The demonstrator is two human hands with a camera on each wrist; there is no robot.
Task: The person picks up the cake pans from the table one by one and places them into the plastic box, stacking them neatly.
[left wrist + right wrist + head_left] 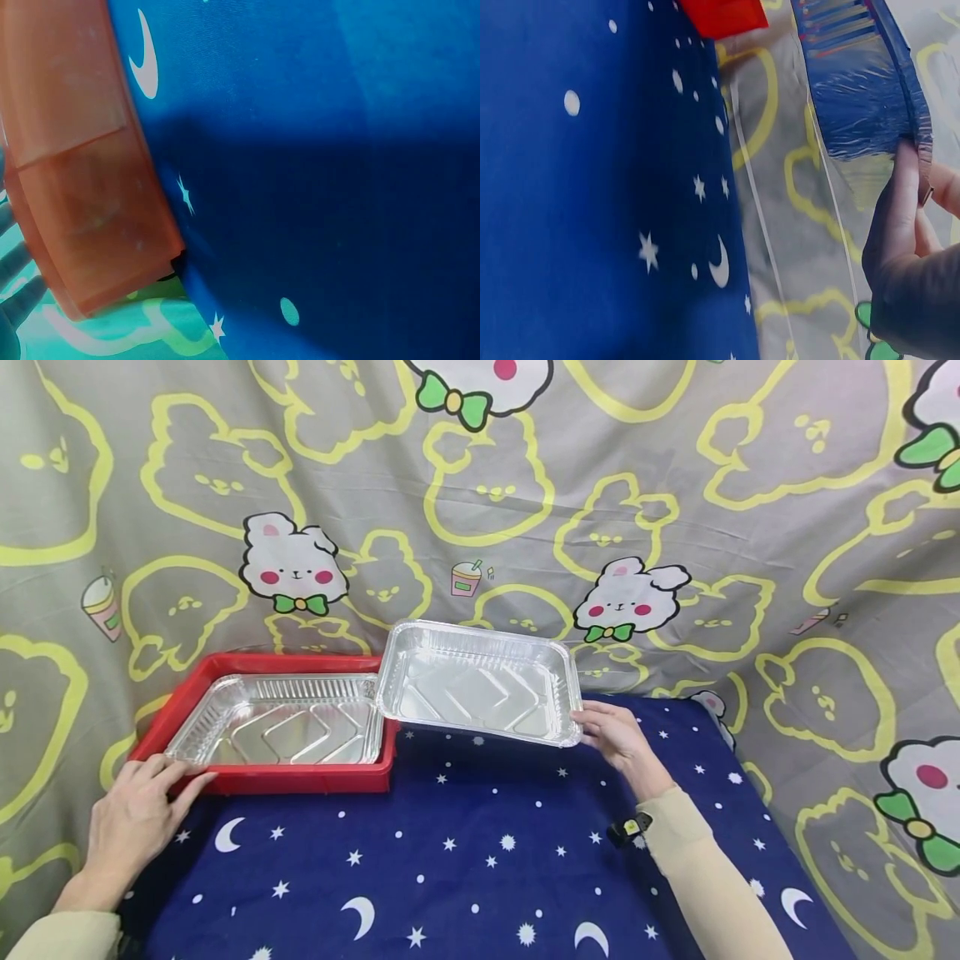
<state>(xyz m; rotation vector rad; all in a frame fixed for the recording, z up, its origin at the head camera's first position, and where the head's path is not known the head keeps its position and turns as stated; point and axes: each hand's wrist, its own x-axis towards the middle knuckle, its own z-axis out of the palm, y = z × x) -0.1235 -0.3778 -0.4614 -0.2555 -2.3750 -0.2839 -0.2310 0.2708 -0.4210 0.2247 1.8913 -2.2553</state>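
In the head view my right hand [621,745] pinches the right front corner of a shiny rectangular foil pan [472,687]. This pan is raised and tilted, its inside facing me, and its left end overlaps the red tray's right edge. The right wrist view shows thumb and fingers on either side of the pan's rim [919,105]. A second foil pan [300,727] lies inside the red plastic tray [300,779]. My left hand [138,814] holds that tray at its left front corner. Its fingers [22,296] show only partly in the left wrist view.
Beneath lies a dark blue cloth [465,868] printed with white moons and stars. A grey curtain [360,493] with yellow outlines and white cartoon animals hangs behind and at both sides. A small black item [630,828] sits by the right sleeve.
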